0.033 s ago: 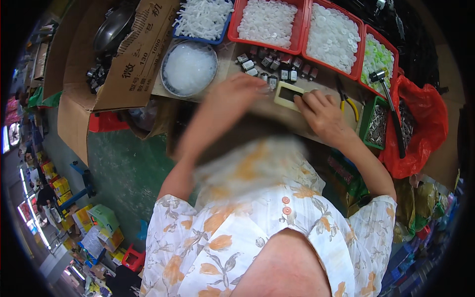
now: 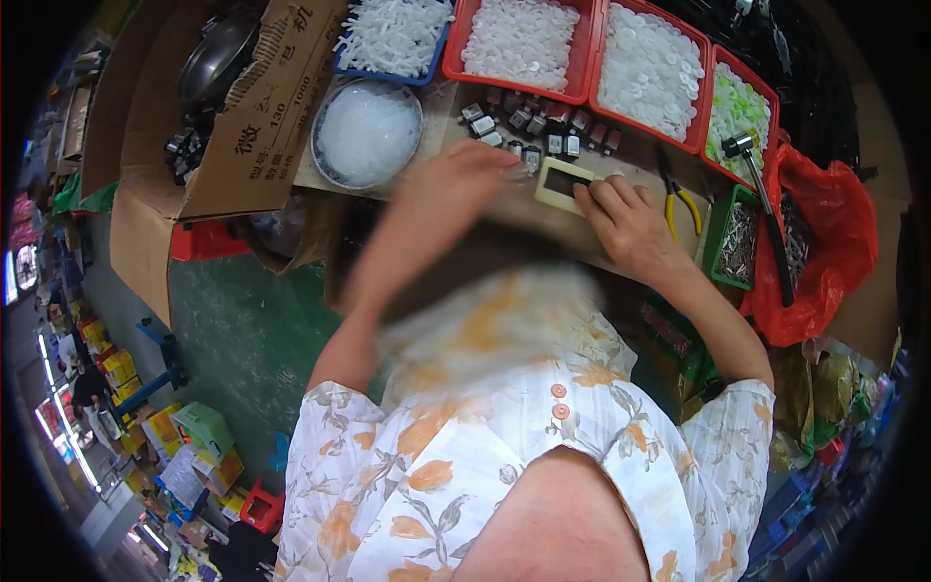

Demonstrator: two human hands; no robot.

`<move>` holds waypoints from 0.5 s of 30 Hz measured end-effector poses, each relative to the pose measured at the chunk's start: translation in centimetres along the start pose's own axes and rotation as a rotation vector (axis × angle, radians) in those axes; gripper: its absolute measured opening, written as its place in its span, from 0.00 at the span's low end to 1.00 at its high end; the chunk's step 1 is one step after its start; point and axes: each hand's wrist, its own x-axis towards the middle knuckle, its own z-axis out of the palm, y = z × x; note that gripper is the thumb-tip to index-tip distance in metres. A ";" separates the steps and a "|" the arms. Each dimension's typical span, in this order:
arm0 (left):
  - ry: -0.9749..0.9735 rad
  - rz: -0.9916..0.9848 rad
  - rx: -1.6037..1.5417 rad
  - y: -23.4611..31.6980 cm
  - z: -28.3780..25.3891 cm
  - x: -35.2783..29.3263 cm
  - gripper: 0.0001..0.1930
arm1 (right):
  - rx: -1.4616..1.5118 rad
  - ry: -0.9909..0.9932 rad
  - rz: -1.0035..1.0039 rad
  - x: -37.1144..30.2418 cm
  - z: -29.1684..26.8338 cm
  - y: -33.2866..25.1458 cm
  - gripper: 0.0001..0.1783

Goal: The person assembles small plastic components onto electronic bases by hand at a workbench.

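Note:
My right hand (image 2: 630,225) has its fingers curled over the right end of a cream rectangular frame (image 2: 556,198) with a dark inside, which lies at the table's near edge. My left hand (image 2: 448,192) is smeared by motion; its fingertips reach toward the small metal motors (image 2: 531,158) just left of the frame. Whether it holds anything cannot be made out. Several more silver and dark-red motors (image 2: 529,120) lie loose behind both hands. Left of my left hand stands a round bowl (image 2: 318,145) heaped with a whitish, translucent material.
Along the back stand a blue tray (image 2: 388,78) of white plastic pieces and red trays (image 2: 590,89) of small white and green parts. Yellow-handled pliers (image 2: 690,213), a green box (image 2: 720,254) of metal pins, a hammer (image 2: 776,242) and a red bag (image 2: 834,242) are rightward. A cardboard box (image 2: 242,165) stands left.

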 end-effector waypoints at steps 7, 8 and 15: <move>-0.069 0.178 0.099 0.3 0.9 1.3 0.14 | 0.335 0.198 0.179 0.1 1.4 0.2 0.19; -0.073 0.180 0.100 0.7 1.2 1.6 0.14 | 0.335 0.201 0.182 0.3 1.1 0.1 0.19; -0.053 0.400 0.278 2.3 3.2 2.9 0.15 | 0.435 0.417 0.244 2.1 1.1 -0.3 0.19</move>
